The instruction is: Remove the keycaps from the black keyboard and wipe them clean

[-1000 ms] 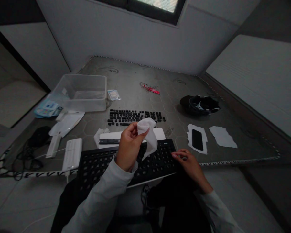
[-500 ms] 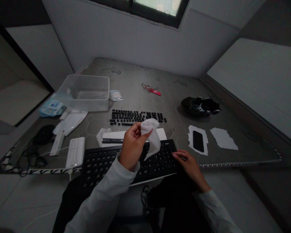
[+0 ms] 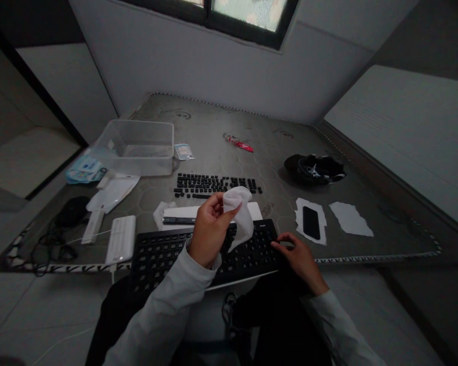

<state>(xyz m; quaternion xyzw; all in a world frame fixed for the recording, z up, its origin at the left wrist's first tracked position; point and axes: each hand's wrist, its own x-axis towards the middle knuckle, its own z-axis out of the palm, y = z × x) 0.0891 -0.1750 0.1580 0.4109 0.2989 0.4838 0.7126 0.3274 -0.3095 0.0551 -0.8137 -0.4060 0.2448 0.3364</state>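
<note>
A black keyboard base [image 3: 158,258], with its keycaps off, lies tilted across my lap and against the table's front edge. Over its middle, my left hand [image 3: 211,229] pinches a crumpled white wipe [image 3: 239,216] between thumb and fingers, and the wipe hangs down over the keyboard. My right hand [image 3: 297,256] is at the keyboard's right end, thumb and index finger curled at its edge, the other fingers bent. Beyond the keyboard, the loose black keycaps [image 3: 213,184] are laid out in rows on the table.
Behind the keyboard lies a white box [image 3: 254,209] with a black pen [image 3: 178,220]. At left are a power bank [image 3: 121,239], cables [image 3: 46,249] and a clear plastic bin [image 3: 145,165]. A phone [image 3: 311,222] on torn paper, another paper piece [image 3: 351,218] and a black cap [image 3: 315,169] are at right.
My right index finger has lifted and arched a little at the keyboard's edge. My left hand still holds the wipe in nearly the same place. The view has shifted slightly.
</note>
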